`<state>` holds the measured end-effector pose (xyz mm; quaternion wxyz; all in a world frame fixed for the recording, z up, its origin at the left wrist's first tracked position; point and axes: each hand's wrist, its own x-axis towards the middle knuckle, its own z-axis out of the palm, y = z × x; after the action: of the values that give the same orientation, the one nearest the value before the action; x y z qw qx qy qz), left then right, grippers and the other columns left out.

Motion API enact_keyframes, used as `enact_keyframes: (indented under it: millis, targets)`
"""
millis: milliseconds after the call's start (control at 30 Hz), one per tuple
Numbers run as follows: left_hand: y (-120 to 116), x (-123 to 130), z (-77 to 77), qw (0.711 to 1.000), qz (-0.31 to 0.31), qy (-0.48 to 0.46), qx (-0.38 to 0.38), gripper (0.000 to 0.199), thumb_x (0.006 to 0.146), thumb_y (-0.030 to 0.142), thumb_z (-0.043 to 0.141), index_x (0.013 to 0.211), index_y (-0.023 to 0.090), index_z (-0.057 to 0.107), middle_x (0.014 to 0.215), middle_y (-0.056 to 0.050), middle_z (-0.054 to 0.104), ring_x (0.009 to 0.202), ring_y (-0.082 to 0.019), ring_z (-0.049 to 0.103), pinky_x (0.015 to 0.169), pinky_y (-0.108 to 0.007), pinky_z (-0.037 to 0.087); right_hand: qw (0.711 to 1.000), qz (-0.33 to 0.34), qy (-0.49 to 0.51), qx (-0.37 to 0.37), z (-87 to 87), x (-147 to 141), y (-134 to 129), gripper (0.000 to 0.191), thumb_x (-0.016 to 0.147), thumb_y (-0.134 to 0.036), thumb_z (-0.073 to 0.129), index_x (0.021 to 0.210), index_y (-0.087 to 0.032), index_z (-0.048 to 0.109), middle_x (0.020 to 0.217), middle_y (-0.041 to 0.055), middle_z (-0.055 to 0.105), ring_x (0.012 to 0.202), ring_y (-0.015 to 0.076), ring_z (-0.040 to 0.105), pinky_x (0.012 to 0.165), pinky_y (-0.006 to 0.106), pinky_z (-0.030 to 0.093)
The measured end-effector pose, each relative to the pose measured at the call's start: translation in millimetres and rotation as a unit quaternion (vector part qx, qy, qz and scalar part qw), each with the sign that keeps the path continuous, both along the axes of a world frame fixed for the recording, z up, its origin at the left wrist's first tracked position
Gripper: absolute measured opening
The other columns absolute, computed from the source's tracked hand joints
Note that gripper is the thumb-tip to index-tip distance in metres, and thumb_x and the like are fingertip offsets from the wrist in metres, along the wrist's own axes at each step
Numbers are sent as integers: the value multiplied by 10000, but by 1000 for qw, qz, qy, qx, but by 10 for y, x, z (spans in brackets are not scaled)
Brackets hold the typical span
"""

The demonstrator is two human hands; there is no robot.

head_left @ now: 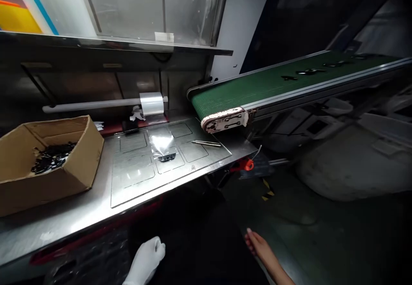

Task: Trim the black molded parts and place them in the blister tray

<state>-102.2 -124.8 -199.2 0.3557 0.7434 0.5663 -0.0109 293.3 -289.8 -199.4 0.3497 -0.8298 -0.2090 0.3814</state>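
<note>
The left hand (147, 257), in a white glove, is curled closed below the bench (99, 197), with nothing seen in it. The right hand (259, 246) is bare, fingers bent; how far it is closed or whether it holds anything, I cannot tell. Neither touches the black part (167, 157), which lies on the mat (135, 192) at the near edge of a clear bag (162, 141); whether inside, I cannot tell. Only this part is set out; many dark pieces (53, 157) fill the box (28, 190) at left, and more lie on the green belt (244, 88). The bench edge stands between hands and part. A slim tool (206, 143) lies right of the bag, and a film roll (152, 103) sits on a rod behind.
</note>
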Motion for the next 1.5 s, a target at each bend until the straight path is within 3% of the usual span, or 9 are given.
enact_keyframes:
  millis: [133,300,500,667,767,900,1067,1267,1500]
  targets:
    - [36,88,-109,1000,17,1,-3,311,977,267,386,684,235,286,645,39,371,645,-151,390,611,-313,249,995,103,-6,10,-6,5,246,551,818,-705,659,641,-219,467,623,-38,494,658,153,522,633,270,445]
    - [216,175,-37,1000,14,0,3,338,958,232,428,633,231,333,604,29,424,614,-161,421,622,-332,252,968,249,14,-8,237,-205,175,549,732,-662,644,588,-231,337,561,-56,313,548,115,304,531,264,273]
    - [199,250,353,998,57,-28,14,365,1018,338,490,681,206,535,659,17,539,658,-177,508,708,-319,383,942,333,-34,-24,198,-175,459,548,782,-682,624,574,-222,410,557,-40,389,582,139,351,563,268,314]
    - [-229,495,739,989,114,-94,34,441,1054,451,417,788,193,657,755,-7,646,729,-168,580,710,-305,395,910,414,-23,-8,8,-254,986,532,947,-724,433,725,-242,471,690,-19,500,663,168,458,623,262,392]
    - [-464,819,842,986,109,-121,33,418,1012,481,494,784,204,708,777,-8,704,756,-158,638,667,-284,395,877,481,-1,2,-93,-501,1255,528,948,-732,440,773,-244,539,702,-15,545,667,177,509,625,263,414]
    - [-606,1114,687,989,70,-127,16,327,887,473,685,670,228,678,714,7,707,703,-176,655,587,-299,377,814,578,49,20,-227,-870,1340,456,904,-677,515,815,-248,643,728,12,656,728,227,631,670,276,490]
    - [-670,1011,285,990,83,-113,-25,365,892,518,646,646,248,634,657,-6,694,635,-201,654,500,-310,334,759,647,77,13,-490,-1049,1288,362,749,-587,606,804,-250,726,937,104,794,972,352,737,868,354,574]
    - [-466,702,-71,990,70,-113,-44,361,889,429,668,608,221,575,712,-13,721,712,-213,692,541,-296,367,752,658,43,-11,-736,-1255,1515,386,800,-556,494,826,-265,745,977,85,812,904,322,753,831,357,581]
    - [-209,589,-51,988,18,-145,-57,295,983,447,627,912,172,708,915,-46,746,836,-195,691,791,-352,549,800,600,21,5,-653,-1374,1491,341,762,-371,495,933,-248,764,1059,87,805,1019,317,737,932,367,540]
